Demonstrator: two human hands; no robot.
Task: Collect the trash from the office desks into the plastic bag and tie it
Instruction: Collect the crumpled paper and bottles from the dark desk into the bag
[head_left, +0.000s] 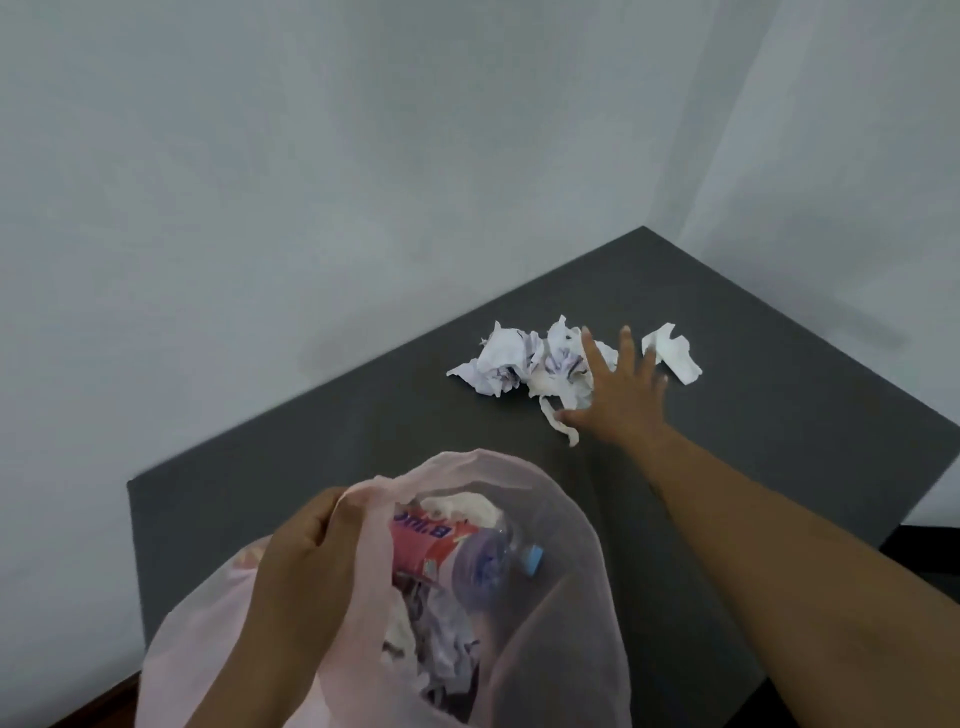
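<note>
Far left I see a pale wall (208, 182). Low down, my left hand (301, 551) curls tight round the rim of the pink bag (208, 634) and holds its mouth wide. The bag is at the near edge of the desk (311, 441), close to me. I can see right into it. A red pack (426, 540) lies near the top. Next to the pack is a clear bottle (483, 566) with a blue cap (534, 558). Under them sits some crushed paper (447, 660). The desk is dark grey and fits into the corner of the room. Farther back on it lies a pile (509, 364) of crumpled white paper with some scribbles on it. My right hand (618, 389) reaches out over the right side of the pile. Its fingers are straight and spread wide, and it holds nothing. The thumb is just beside a thin strip (553, 415) of paper that hangs off the pile. I cannot tell if the hand touches the paper. Just to the right of the fingers lies one more white scrap (672, 353), a little apart from the pile.
</note>
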